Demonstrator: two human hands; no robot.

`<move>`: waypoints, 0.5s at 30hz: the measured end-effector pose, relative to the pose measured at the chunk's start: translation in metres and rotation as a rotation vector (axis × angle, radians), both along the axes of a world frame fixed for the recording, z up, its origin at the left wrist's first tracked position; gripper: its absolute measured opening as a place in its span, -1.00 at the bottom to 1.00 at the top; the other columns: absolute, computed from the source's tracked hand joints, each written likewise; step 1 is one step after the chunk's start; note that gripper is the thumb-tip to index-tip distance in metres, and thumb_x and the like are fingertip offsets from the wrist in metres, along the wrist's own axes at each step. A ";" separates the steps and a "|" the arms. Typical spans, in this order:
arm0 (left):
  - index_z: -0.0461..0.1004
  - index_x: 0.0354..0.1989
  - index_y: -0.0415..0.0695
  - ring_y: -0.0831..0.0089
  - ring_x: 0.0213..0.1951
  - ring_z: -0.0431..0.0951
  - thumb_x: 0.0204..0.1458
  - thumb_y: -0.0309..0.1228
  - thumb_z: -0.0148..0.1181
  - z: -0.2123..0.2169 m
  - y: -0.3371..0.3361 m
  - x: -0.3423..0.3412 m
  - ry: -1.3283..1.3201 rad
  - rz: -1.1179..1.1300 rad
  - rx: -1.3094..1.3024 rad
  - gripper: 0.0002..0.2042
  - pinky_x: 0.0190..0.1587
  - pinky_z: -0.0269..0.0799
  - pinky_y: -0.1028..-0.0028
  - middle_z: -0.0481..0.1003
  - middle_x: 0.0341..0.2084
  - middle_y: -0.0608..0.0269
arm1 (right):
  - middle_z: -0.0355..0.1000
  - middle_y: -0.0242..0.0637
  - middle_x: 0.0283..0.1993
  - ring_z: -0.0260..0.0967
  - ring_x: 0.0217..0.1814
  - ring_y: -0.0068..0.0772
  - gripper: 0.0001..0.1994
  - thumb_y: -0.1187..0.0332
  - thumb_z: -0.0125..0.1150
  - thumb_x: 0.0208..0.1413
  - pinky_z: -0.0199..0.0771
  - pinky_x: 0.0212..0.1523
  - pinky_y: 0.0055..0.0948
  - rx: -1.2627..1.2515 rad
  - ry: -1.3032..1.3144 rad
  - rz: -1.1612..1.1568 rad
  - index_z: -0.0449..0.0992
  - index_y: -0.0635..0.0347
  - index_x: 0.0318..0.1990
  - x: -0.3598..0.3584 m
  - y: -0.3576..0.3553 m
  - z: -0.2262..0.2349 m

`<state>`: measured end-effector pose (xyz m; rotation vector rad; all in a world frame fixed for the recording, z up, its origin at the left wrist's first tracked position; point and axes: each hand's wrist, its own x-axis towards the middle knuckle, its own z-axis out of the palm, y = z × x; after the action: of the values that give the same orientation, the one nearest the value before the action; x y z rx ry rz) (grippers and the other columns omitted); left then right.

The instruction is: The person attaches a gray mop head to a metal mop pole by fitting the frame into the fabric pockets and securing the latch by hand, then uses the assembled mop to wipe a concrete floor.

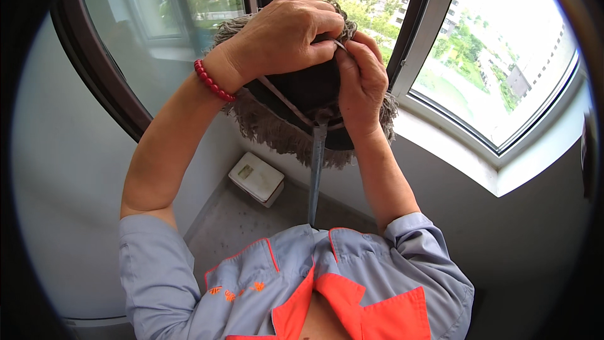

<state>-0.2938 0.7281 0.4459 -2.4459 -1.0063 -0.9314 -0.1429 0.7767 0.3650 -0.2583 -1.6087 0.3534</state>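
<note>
A flat dust mop point(270, 124) with a shaggy grey-brown string fringe is raised in front of me, its dark backing toward me. A metal frame bar point(283, 99) crosses the backing and meets the grey handle point(318, 151), which slopes down toward my chest. At the mop's far edge, my left hand point(292, 28), above a red bead bracelet point(212, 82), pinches a thin pale cord point(340, 45). My right hand point(365, 79) is closed on the same spot from the right, thumb against the cord. The fingertips partly hide what they grip.
Windows point(465, 75) with brown and white frames stand close behind and to the right, above a white sill point(440, 148). On the grey floor point(233, 214) in the corner is a white lidded box point(257, 176). A pale wall point(82, 182) runs along the left.
</note>
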 end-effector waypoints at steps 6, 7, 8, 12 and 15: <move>0.42 -0.40 -0.14 0.30 -0.20 0.40 -0.15 -0.39 0.26 -0.011 -0.012 -0.002 -0.126 0.043 0.308 -0.82 -0.07 0.24 0.38 0.43 -0.38 0.25 | 0.38 -0.21 -0.17 0.34 -0.18 -0.41 -0.91 0.55 0.13 -0.02 0.32 -0.14 -0.52 -0.200 0.054 0.045 0.45 0.37 -0.34 0.011 0.003 0.000; 0.44 -0.39 -0.12 0.32 -0.17 0.40 -0.15 -0.37 0.26 -0.015 -0.017 -0.005 -0.214 0.036 0.328 -0.82 -0.06 0.21 0.39 0.43 -0.35 0.28 | 0.37 -0.22 -0.18 0.32 -0.18 -0.42 -0.92 0.54 0.12 -0.01 0.31 -0.14 -0.53 -0.215 0.050 0.057 0.44 0.37 -0.34 0.013 0.001 0.003; 0.45 -0.37 -0.10 0.35 -0.15 0.40 -0.15 -0.36 0.27 -0.019 -0.022 -0.008 -0.302 0.030 0.347 -0.82 -0.04 0.19 0.39 0.44 -0.33 0.32 | 0.35 -0.24 -0.19 0.31 -0.19 -0.44 -0.92 0.54 0.12 -0.01 0.30 -0.15 -0.55 -0.230 0.045 0.069 0.43 0.37 -0.35 0.015 -0.001 0.006; 0.48 -0.35 -0.09 0.36 -0.16 0.39 -0.14 -0.44 0.25 -0.040 -0.033 -0.016 -0.288 0.190 0.330 -0.84 -0.05 0.19 0.40 0.45 -0.33 0.34 | 0.31 -0.28 -0.23 0.25 -0.24 -0.49 -0.93 0.55 0.11 -0.01 0.26 -0.22 -0.60 -0.246 0.026 0.068 0.41 0.38 -0.38 0.019 -0.002 0.006; 0.47 -0.33 -0.16 0.30 -0.17 0.38 -0.09 -0.49 0.21 -0.029 -0.035 -0.013 -0.251 0.207 0.255 -0.87 -0.05 0.25 0.41 0.44 -0.32 0.26 | 0.31 -0.29 -0.23 0.25 -0.25 -0.50 -0.93 0.54 0.11 -0.01 0.26 -0.24 -0.60 -0.223 0.017 0.060 0.41 0.38 -0.38 0.020 0.000 0.007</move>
<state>-0.3073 0.6931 0.4168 -2.0100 -1.1204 -1.2308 -0.1228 0.7762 0.3715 -0.3758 -1.5631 0.5811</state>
